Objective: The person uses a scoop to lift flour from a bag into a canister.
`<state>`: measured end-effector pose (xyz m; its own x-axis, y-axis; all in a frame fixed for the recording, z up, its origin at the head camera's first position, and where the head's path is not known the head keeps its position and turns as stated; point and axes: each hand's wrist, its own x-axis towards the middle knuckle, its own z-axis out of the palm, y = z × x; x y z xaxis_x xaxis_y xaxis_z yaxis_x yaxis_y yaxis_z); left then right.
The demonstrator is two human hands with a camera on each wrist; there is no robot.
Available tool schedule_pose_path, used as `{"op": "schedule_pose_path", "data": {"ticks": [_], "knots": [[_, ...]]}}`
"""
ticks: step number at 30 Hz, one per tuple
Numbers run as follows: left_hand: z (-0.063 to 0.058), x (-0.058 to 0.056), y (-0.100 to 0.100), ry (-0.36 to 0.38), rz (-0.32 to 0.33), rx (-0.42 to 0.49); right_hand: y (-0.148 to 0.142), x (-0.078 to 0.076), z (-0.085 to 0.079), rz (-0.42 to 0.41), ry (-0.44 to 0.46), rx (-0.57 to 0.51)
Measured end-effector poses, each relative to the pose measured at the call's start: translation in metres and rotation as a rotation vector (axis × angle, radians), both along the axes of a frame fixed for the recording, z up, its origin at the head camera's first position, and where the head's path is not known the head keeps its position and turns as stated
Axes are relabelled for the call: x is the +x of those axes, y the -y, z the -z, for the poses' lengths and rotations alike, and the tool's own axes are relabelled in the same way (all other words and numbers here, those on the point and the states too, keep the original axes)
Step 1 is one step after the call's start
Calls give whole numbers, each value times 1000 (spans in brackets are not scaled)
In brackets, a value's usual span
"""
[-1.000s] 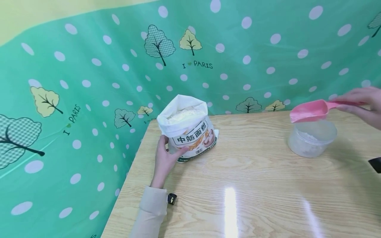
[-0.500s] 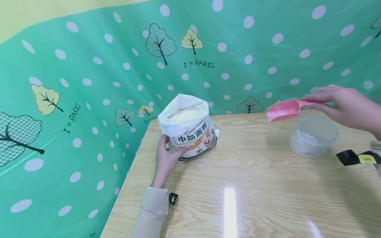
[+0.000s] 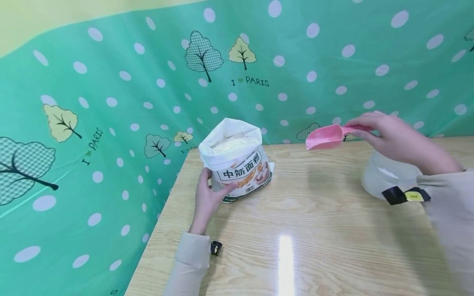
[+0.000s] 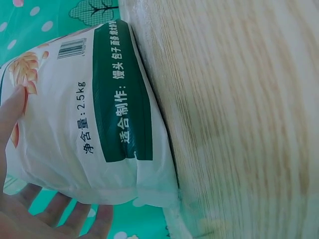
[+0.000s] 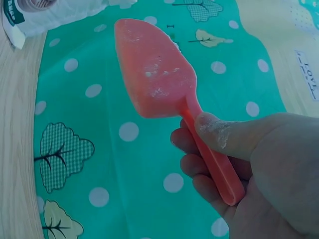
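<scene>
An open white flour bag (image 3: 247,172) stands at the back of the table, its top edge rolled down and flour (image 3: 233,143) showing inside. My left hand (image 3: 208,199) holds its lower left side. In the left wrist view the thumb lies on the printed front and the other fingers reach round the bag's side. My right hand (image 3: 389,133) grips the handle of a pink scoop (image 3: 326,137) in the air, right of the bag. Traces of white powder cling to the scoop and to the right thumb (image 5: 224,134) in the right wrist view.
A translucent round tub (image 3: 381,172) with some white powder stands on the wooden table (image 3: 296,213) at the right, partly hidden by the right forearm. Green patterned cloth (image 3: 281,82) hangs behind the table and along its left side.
My right hand has carried the scoop leftward, from over the tub to between tub and bag. My left hand and the bag have stayed in place.
</scene>
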<state>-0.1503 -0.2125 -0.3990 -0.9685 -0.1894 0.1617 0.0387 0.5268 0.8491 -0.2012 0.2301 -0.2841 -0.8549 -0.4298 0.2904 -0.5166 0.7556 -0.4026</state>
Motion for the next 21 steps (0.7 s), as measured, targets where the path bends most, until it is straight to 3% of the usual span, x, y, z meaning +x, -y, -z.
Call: {"op": "schedule_pose_path", "data": {"ticks": [15, 21], "knots": [[2, -1, -4, -14, 23, 3, 42, -4, -2, -36, 42, -63], [1, 1, -1, 2, -2, -1, 63, -9, -9, -79, 43, -104]]}}
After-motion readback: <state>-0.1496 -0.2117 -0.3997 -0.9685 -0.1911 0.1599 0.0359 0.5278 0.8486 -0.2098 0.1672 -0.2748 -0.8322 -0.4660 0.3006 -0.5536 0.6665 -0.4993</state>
